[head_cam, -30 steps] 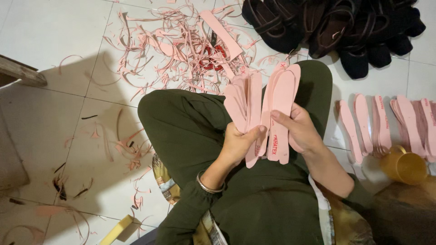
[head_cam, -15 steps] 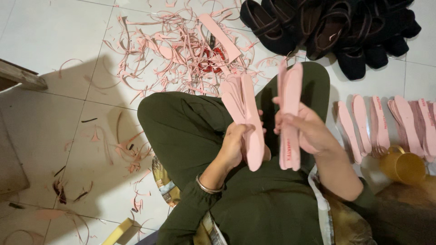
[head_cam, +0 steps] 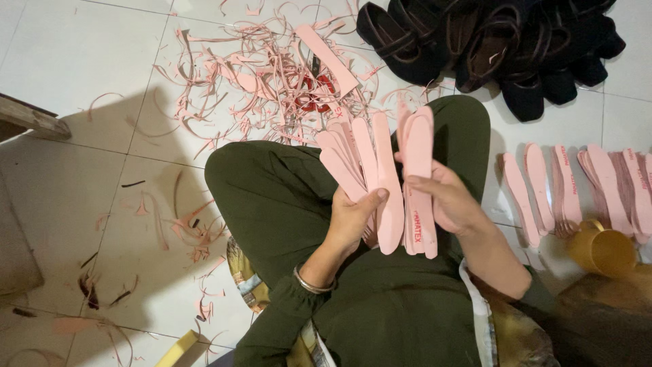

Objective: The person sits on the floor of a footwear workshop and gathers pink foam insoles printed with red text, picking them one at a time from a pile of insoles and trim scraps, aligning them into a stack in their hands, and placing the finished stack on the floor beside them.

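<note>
A white tiled floor point(head_cam: 81, 61) carries a heap of thin pink trimmed strips point(head_cam: 265, 75), a pile of black slip-on shoes point(head_cam: 489, 47), a row of pink foam insoles point(head_cam: 577, 183) and what looks like a yellow plastic cup point(head_cam: 603, 250).

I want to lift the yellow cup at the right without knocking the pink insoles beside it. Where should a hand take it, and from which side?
Probably by the cup's side wall near the rim, coming from above and from the side away from the insoles. It stands with its open mouth facing those insoles and lies close against them, so that side offers little room.
</note>
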`<state>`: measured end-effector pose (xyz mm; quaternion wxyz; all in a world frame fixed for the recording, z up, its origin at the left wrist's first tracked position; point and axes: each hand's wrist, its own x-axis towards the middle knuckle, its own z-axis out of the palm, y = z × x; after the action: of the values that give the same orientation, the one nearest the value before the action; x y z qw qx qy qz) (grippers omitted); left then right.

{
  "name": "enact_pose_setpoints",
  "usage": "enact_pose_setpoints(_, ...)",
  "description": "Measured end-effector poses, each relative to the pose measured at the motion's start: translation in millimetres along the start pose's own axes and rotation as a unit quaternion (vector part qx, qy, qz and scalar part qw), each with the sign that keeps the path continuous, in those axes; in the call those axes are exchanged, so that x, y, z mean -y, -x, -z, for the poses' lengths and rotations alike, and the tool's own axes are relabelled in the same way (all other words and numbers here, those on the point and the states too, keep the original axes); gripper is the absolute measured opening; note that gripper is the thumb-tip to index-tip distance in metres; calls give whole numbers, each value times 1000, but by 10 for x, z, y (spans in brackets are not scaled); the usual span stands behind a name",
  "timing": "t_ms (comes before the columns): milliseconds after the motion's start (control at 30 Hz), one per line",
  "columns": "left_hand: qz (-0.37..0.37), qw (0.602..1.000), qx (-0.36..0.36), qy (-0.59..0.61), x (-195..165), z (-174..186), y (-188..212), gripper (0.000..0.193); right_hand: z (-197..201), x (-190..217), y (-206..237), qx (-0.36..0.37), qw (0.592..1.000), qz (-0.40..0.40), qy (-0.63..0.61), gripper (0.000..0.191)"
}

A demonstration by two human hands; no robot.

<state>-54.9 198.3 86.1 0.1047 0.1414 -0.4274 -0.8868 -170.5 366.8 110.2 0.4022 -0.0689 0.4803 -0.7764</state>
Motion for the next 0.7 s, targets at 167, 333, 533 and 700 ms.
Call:
enact_pose_setpoints(167,16,999,-15,29,-81,7,-30,30,251,278,170,32,989,134,-53,50)
enact_pose_setpoints(333,58,997,-42,4,-159,54,-59,26,380,611,453,133,858,420,265,20)
enact_pose_setpoints(533,88,994,-62,9,-155,104,-98,24,425,471,422,58,573,262,775,44)
enact_pose_setpoints(700,96,993,-59,27,-125,127,-131,21,548,340,429,68,632,212,742,56)
